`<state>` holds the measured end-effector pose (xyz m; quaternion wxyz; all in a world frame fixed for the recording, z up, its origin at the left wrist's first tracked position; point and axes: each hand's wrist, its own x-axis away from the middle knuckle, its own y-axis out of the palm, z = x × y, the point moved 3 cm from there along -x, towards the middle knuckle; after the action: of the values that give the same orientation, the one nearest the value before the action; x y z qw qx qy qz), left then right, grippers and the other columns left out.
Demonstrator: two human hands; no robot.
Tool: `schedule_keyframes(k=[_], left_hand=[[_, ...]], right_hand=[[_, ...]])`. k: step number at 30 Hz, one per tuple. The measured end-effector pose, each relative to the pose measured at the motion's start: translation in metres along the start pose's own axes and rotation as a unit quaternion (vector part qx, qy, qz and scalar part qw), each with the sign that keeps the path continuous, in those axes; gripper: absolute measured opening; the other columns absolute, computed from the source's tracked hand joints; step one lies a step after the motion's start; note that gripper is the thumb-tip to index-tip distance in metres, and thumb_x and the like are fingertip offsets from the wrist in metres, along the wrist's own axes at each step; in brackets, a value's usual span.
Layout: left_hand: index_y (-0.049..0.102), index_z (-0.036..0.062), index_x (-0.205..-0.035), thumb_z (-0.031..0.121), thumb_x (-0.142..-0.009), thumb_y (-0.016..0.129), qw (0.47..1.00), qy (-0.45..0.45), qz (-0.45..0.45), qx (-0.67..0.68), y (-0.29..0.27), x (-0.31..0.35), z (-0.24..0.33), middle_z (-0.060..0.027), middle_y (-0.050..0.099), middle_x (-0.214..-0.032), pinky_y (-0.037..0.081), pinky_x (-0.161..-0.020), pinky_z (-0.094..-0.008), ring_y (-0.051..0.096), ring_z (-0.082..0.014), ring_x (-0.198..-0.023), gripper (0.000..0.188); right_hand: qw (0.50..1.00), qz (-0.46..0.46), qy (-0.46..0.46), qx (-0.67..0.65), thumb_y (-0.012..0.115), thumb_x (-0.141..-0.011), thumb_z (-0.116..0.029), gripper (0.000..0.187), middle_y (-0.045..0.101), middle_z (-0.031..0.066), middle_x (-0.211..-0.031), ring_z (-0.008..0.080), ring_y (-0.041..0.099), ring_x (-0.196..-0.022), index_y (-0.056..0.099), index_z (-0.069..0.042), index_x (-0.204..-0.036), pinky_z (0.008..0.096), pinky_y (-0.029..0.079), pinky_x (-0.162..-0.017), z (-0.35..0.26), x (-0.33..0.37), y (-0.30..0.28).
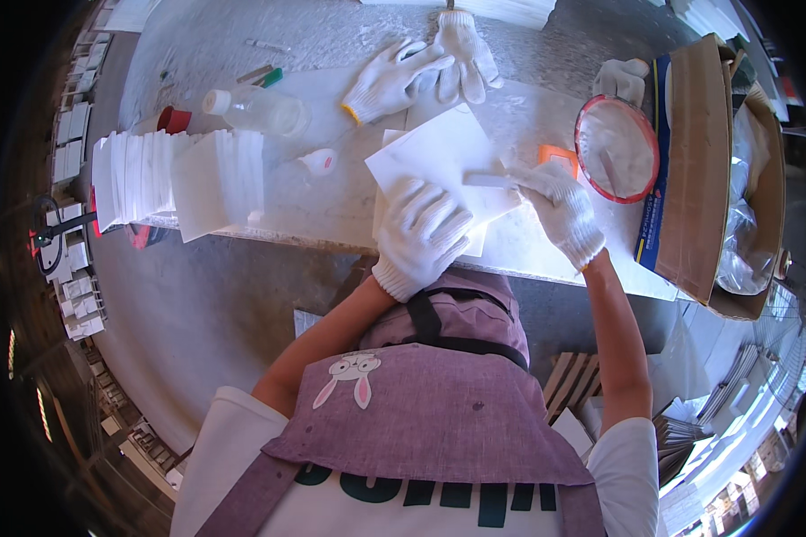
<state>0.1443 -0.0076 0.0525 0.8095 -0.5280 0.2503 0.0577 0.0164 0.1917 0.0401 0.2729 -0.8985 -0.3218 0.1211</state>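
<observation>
The left hand [421, 231], in a white knit glove, lies spread flat on a white paper sheet [439, 152], palm down and grasping nothing, pinning the sheet to the pale worktop [331, 201] right in front of the person. The right hand [559, 208], gloved the same way, pinches a thin flat white strip [491, 180] between thumb and fingertips, and the strip lies across the sheet's right edge. That sheet looks light and limp, the sort that slides on a smooth top and creases if pressed hard, so a flat palm in the middle and a gentle pinch at a corner or edge seem the safe holds; knit gloves probably dull the feel for a single layer. More sheets seem to lie under it, edges peeping out below. To the right sits a round red-rimmed dish [616, 148] of whitish stuff with a stick in it, beside an open cardboard box [698, 170]. An orange piece [557, 154] peeps out behind the right hand. To the left stands a fanned stack of white sheets [179, 179] and a clear plastic bottle [260, 109] on its side. Across the worktop, another person's gloved hands [425, 67] rest near the sheet's far corner.
</observation>
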Motion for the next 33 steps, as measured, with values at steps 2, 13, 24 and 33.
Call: schedule_keyframes(k=[2, 13, 24, 33], left_hand=[[0.074, 0.0191, -0.101, 0.027, -0.071, 0.077, 1.000, 0.001, 0.003, -0.001, 0.000, 0.000, 0.000, -0.0048, 0.061, -0.114, 0.043, -0.103, -0.0505, 0.056, -0.0290, -0.113, 0.031], [0.075, 0.0197, -0.101, 0.026, -0.072, 0.076, 1.000, 0.018, 0.015, -0.004, 0.005, 0.003, -0.001, -0.0050, 0.061, -0.113, 0.045, -0.101, -0.0494, 0.057, -0.0291, -0.110, 0.030], [0.074, 0.0197, -0.100, 0.026, -0.070, 0.077, 1.000, 0.013, 0.022, -0.010, 0.007, 0.005, -0.001, -0.0043, 0.061, -0.112, 0.045, -0.100, -0.0490, 0.057, -0.0283, -0.110, 0.031], [0.074, 0.0191, -0.100, 0.026, -0.070, 0.077, 1.000, 0.013, 0.019, -0.011, 0.006, 0.003, 0.001, -0.0042, 0.061, -0.112, 0.045, -0.100, -0.0475, 0.057, -0.0290, -0.109, 0.031]], right_hand=[[1.000, 0.006, -0.020, 0.016, 0.063, -0.089, -0.008, 0.026, 0.067, 0.0137, -0.095, 0.0290, 0.062, -0.085, 0.070, -0.007, -0.115, 0.0359, 0.050, -0.078, -0.002, 0.005, 0.000], [1.000, -0.002, -0.001, 0.024, 0.063, -0.089, -0.005, 0.031, 0.063, 0.0141, -0.086, 0.0300, 0.062, -0.082, 0.069, -0.011, -0.118, 0.0377, 0.049, -0.074, 0.002, 0.010, 0.003], [0.999, 0.038, 0.012, 0.020, 0.063, -0.088, -0.003, 0.030, 0.067, 0.0140, -0.091, 0.0303, 0.064, -0.080, 0.069, -0.008, -0.117, 0.0366, 0.051, -0.071, -0.010, 0.018, 0.003], [0.997, 0.074, 0.016, 0.026, 0.065, -0.087, -0.002, 0.030, 0.066, 0.0146, -0.085, 0.0287, 0.064, -0.076, 0.070, -0.007, -0.116, 0.0346, 0.051, -0.068, -0.006, 0.019, 0.009]])
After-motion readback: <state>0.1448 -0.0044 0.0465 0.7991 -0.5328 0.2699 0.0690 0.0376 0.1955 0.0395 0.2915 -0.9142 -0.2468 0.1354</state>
